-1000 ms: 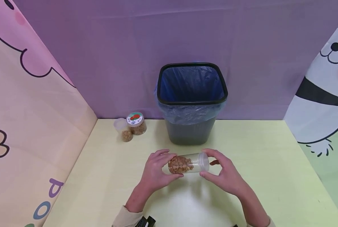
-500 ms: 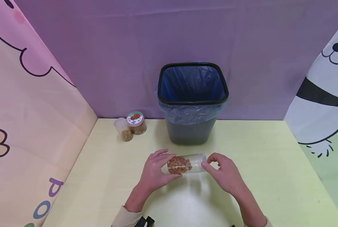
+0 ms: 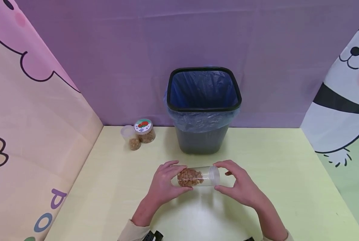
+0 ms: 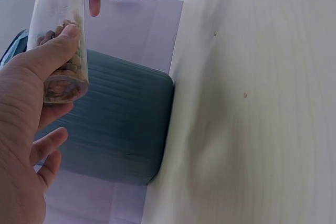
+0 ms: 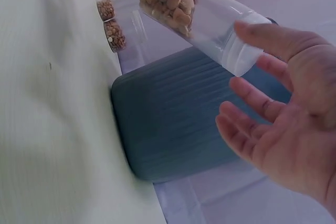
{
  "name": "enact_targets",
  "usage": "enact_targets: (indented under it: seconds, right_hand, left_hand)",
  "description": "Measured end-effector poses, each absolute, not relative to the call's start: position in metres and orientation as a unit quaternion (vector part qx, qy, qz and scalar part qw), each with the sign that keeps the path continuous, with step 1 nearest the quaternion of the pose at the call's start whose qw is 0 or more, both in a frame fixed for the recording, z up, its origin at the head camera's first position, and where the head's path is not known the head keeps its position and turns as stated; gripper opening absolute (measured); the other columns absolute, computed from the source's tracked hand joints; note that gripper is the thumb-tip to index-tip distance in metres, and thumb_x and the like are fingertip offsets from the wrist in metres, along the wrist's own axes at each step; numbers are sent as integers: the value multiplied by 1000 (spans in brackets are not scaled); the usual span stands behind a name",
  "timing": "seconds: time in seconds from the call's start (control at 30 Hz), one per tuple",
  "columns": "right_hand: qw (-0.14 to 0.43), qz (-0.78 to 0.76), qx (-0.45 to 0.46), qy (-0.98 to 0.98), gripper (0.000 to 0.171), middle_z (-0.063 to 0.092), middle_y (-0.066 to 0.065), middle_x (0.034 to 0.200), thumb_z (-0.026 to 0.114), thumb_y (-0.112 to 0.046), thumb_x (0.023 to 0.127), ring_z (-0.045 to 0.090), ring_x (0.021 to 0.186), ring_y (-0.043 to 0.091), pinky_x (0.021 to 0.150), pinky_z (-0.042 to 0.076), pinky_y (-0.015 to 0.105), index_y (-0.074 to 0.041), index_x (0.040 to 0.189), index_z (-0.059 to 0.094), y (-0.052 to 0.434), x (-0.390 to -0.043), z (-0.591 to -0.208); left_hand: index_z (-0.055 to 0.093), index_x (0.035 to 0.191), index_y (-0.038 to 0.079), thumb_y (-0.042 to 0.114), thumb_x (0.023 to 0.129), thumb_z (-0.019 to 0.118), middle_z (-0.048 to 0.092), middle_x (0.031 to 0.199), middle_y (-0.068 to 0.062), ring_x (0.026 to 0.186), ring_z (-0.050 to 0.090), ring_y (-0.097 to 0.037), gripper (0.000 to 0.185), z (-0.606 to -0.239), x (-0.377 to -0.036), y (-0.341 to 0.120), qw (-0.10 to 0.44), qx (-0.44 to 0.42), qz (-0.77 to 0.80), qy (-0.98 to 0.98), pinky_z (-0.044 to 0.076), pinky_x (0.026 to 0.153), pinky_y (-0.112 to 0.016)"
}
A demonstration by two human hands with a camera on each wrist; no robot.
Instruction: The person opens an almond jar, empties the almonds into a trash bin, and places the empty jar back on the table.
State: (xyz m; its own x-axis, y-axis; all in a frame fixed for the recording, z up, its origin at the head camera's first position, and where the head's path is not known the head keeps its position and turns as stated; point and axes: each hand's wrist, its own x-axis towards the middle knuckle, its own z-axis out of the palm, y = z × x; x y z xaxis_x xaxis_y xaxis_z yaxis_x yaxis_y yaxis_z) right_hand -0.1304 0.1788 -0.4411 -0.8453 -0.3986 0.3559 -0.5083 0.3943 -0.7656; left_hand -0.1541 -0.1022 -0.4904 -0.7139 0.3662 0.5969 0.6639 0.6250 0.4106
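A clear plastic jar (image 3: 206, 176), part filled with brown nut-like pieces (image 3: 190, 177), lies sideways in the air above the table. My left hand (image 3: 167, 179) grips its base end, thumb below and fingers above in the head view; the left wrist view shows that thumb (image 4: 68, 32) pressed on the jar wall. On the translucent white lid (image 3: 214, 175), still on the jar, my right hand (image 3: 239, 185) has its thumb and index finger at opposite edges. The other right fingers (image 5: 247, 124) stay off the jar in the right wrist view.
Behind the hands stands a dark bin (image 3: 201, 139) with a blue liner (image 3: 203, 88). Two more jars stand at the table's back left: one with a picture lid (image 3: 143, 125), one with a plain pale lid (image 3: 127, 131). Printed cloth walls (image 3: 131, 60) enclose the table (image 3: 287, 174).
Half a second ago my right fingers were bunched at the lid's end; now they are spread around its edge again. My left hand keeps its grip, and the jar sits slightly lower.
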Motion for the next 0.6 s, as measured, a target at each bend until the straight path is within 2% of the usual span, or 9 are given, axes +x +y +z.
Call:
enact_targets:
  seconds: [0.17,0.23,0.3,0.37,0.47,0.53,0.6]
  right_hand:
    - [49,471,269,-839,69,59,-7,120,88,-13,70,54,111,15,93,44,42,-20,131,55,182,-132,-440]
    - [41,473,245,-845,69,58,-5,122,86,-17,74,52,116,18,96,41,48,-18,134,52,182,-131,-441]
    - [47,457,212,-862,61,58,-3,123,80,-23,80,52,118,21,96,40,50,-15,134,52,182,-130,-442]
    - [64,416,184,-888,44,61,-1,118,72,-29,87,55,110,22,92,43,49,-12,125,57,181,-130,-444]
    - [77,341,148,-925,25,64,-6,100,63,-39,92,56,87,16,77,46,39,-16,99,66,178,-129,-444]
    - [66,312,135,-938,25,62,-11,87,60,-43,93,51,73,12,67,44,33,-21,82,65,176,-129,-443]
    - [37,305,122,-944,30,59,-14,80,58,-47,94,46,67,11,62,41,30,-24,73,63,174,-129,-441]
  left_hand:
    - [73,110,13,49,55,92,72,104,5,113,59,-21,68,-491,-156,-101,236,-302,-316,-868,46,93,-41]
    - [73,110,13,49,55,92,72,105,5,113,59,-20,68,-492,-156,-101,236,-301,-320,-867,45,94,-40]
    - [73,111,14,49,55,92,72,105,5,114,58,-19,68,-493,-155,-101,236,-300,-322,-867,45,94,-40]
    - [73,111,14,49,56,92,72,105,5,114,58,-19,68,-494,-154,-101,235,-300,-321,-867,45,93,-41]
    - [73,110,13,48,56,92,72,105,6,115,58,-18,68,-496,-152,-101,227,-298,-322,-870,45,93,-42]
    - [73,111,13,47,56,92,72,105,6,115,58,-20,67,-497,-151,-101,217,-294,-326,-872,45,94,-42]
    - [72,111,14,47,57,92,72,106,5,115,58,-21,67,-497,-150,-101,207,-289,-330,-874,44,95,-42]
